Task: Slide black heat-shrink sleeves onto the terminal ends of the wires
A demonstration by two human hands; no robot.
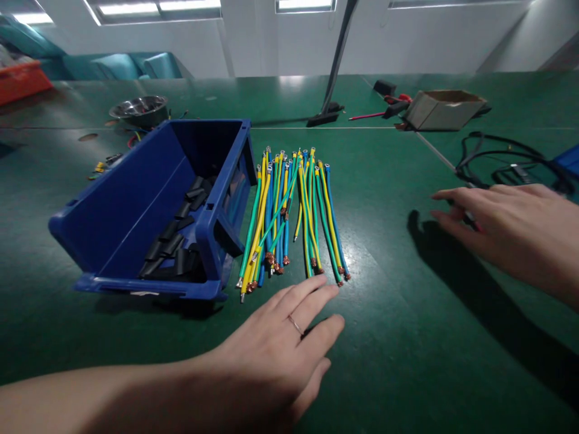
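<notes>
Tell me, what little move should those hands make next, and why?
Perhaps the left hand should pinch the blue wire at the right edge of the bunch: that hand is open, with nothing visibly held, and close to the copper ends of the wires, while the right hand is well away from them.

Lighting is uneven and rather dim, with bright strips in the windows point(190, 6) beyond the desk's point(384, 361) far edge. Pale glare marks that edge and a patch just right of the terminated wires point(279, 205). The right hand point(502, 220) casts a dark shadow across the desk's right side; shade pools beneath the blue bin point(136, 193). Shapes stretch and soften toward both sides.
</notes>
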